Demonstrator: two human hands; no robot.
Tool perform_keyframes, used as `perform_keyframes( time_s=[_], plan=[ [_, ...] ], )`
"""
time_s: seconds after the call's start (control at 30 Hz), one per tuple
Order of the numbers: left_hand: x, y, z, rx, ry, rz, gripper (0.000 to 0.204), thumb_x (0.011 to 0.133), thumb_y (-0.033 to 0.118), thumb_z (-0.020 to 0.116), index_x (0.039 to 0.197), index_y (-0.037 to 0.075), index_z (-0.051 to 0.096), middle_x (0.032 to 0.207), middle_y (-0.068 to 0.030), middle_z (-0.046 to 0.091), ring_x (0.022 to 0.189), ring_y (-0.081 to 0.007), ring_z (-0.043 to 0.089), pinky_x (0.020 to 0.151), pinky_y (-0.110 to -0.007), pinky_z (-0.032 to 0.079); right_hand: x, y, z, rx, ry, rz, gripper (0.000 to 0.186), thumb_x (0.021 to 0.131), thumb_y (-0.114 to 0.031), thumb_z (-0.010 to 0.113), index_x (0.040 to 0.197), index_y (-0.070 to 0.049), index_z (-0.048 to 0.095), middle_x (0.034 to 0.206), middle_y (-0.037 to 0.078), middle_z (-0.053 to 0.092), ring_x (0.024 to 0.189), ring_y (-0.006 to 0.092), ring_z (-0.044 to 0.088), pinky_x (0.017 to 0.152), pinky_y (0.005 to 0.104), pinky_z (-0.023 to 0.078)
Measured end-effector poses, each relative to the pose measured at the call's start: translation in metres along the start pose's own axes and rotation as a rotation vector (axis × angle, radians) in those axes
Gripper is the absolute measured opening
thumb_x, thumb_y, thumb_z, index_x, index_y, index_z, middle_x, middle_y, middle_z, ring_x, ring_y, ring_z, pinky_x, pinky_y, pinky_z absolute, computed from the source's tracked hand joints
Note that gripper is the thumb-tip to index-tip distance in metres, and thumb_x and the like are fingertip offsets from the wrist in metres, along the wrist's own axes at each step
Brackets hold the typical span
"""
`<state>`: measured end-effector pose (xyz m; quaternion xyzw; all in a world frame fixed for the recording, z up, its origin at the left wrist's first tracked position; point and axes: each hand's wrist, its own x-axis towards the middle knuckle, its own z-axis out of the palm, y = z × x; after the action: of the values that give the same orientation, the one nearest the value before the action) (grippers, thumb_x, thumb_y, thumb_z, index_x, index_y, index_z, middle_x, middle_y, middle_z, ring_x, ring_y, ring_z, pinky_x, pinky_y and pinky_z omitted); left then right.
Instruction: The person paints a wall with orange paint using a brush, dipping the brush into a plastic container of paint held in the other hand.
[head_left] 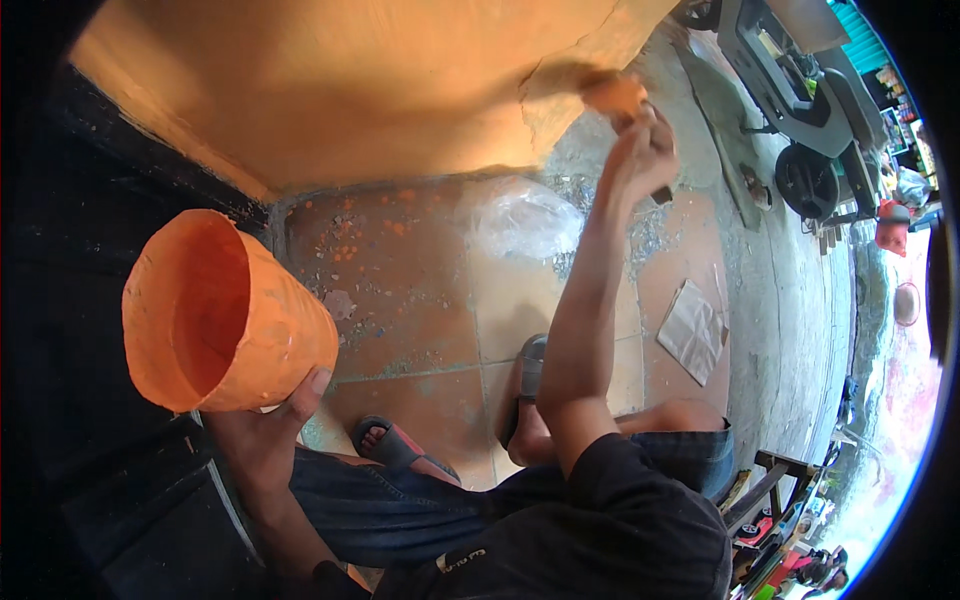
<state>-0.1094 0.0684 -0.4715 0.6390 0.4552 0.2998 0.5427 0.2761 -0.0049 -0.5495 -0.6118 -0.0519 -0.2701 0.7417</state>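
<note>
My left hand (pixel 262 440) is closed around the lower side of an orange, paint-coated bucket (pixel 290 320). The bucket tilts so that its mouth faces left and up, and reddish-orange shows inside. My right arm reaches forward, and my right hand (pixel 642 158) is closed on a paintbrush (pixel 616 96). Orange paint covers the brush head, which is smeared by motion; a dark handle end pokes out below the hand. The brush is at the right edge of the orange-yellow wall (pixel 400 90), near a crack; whether it touches the wall I cannot tell.
Paint specks and flakes dot the tiled floor (pixel 400 290). A clear plastic sheet (pixel 525 218) lies by the wall's foot, and a folded pale paper (pixel 692 332) sits to the right. Dark panelling (pixel 90 300) borders the left. A parked scooter (pixel 800 100) stands at the far right.
</note>
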Motion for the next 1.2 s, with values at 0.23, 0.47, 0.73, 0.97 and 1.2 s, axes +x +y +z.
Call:
perform_keyframes(
  time_s=[0.23,0.47,0.73,0.97,1.2],
  plan=[
    [0.003,-0.012,-0.010,0.114,0.005,-0.026,0.089,0.066,0.018,0.080,0.137,0.002,0.028,0.132,-0.0161,0.042,0.122,-0.0279,0.045,0.105,-0.042,0.036,-0.023,-0.053,0.008,0.358,-0.031,-0.168,0.021,0.090,-0.012,0.055,0.096,0.008,0.060,0.094,0.015,0.065,0.078,0.0223,0.065,0.067,0.0363,0.056],
    [-0.002,-0.008,-0.007,0.149,0.041,0.015,0.089,0.067,0.018,0.080,0.137,0.002,0.027,0.131,-0.0159,0.042,0.121,-0.0281,0.045,0.105,-0.043,0.036,-0.082,0.061,-0.005,0.736,-0.034,0.351,0.024,0.090,-0.016,0.060,0.109,-0.001,0.054,0.098,0.009,0.063,0.090,0.0193,0.061,0.080,0.0334,0.052],
    [0.000,-0.007,-0.011,0.093,0.012,0.053,0.084,0.069,0.011,0.078,0.137,0.002,0.029,0.131,-0.0147,0.043,0.120,-0.0267,0.045,0.103,-0.042,0.038,-0.097,0.094,-0.033,0.639,0.056,0.425,0.007,0.089,-0.009,0.058,0.091,-0.002,0.058,0.083,0.004,0.060,0.069,0.0126,0.058,0.059,0.0222,0.049],
    [-0.002,-0.008,-0.009,0.032,0.063,0.092,0.068,0.070,0.001,0.076,0.128,-0.003,0.040,0.118,-0.0135,0.054,0.105,-0.0206,0.056,0.092,-0.035,0.047,-0.082,0.045,-0.003,0.699,-0.110,0.292,0.012,0.093,-0.016,0.056,0.094,-0.004,0.056,0.093,0.007,0.060,0.086,0.0158,0.058,0.072,0.0249,0.049],
    [-0.003,-0.007,-0.009,0.047,0.070,0.099,0.068,0.070,0.001,0.077,0.128,-0.003,0.040,0.118,-0.0136,0.054,0.105,-0.0205,0.056,0.092,-0.034,0.047,-0.112,0.109,-0.035,0.505,0.129,0.482,0.014,0.091,-0.014,0.056,0.094,0.000,0.058,0.088,0.007,0.062,0.077,0.0156,0.061,0.066,0.0283,0.052]
  ],
)
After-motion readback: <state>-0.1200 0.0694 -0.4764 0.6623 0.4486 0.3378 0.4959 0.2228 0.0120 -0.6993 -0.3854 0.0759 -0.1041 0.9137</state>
